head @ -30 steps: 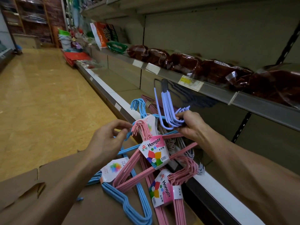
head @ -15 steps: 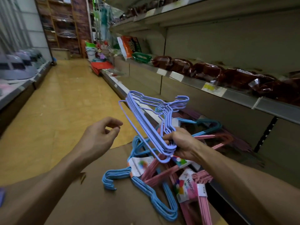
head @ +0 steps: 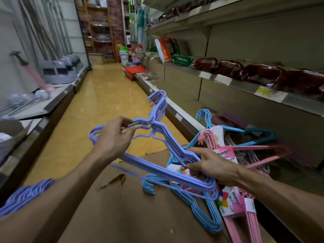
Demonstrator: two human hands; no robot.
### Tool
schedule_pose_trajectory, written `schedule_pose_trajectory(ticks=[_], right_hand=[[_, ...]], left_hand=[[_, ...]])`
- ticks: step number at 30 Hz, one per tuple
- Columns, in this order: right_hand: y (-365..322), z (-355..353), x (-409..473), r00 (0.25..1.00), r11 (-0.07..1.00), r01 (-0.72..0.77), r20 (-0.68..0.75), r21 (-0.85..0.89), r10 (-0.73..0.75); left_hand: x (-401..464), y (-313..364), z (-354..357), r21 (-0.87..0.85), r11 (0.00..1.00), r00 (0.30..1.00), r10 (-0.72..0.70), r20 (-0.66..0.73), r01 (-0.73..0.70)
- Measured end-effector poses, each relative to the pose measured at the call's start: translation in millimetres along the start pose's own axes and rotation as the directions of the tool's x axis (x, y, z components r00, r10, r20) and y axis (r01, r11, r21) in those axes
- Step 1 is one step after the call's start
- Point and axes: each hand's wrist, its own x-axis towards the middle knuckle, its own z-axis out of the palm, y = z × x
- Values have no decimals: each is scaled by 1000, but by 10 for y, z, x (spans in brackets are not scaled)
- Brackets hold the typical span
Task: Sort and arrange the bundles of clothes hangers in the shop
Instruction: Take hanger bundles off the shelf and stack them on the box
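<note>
Shop aisle, brown cardboard [head: 122,216] below, left hand [head: 112,139] and right hand [head: 208,165] both gripping lilac hanger bundle [head: 163,135]

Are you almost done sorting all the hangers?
Not nearly. Done: one purple bundle already lies apart at the lower left. In hand: the left hand and right hand both hold another purple bundle above the cardboard. Left: the blue hangers, pink hangers and the mixed pile on the low shelf are still tangled together.
</note>
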Motion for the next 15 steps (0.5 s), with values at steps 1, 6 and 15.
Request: schedule_pose_trajectory(ticks=[1, 6, 15], right_hand=[[-14, 29, -26, 1000, 999, 18, 22, -49, -17], [-47, 180, -95, 993, 955, 90, 98, -282, -65], [-37, 350, -87, 973, 866, 215, 173, -451, -151]], left_hand=[[0, -21, -4, 26, 1000, 1000, -1, -8, 1], [-34, -47, -116, 1, 995, 995, -103, 13, 103], [-47, -45, -211, -11, 919, 917, -392, 70, 393]])
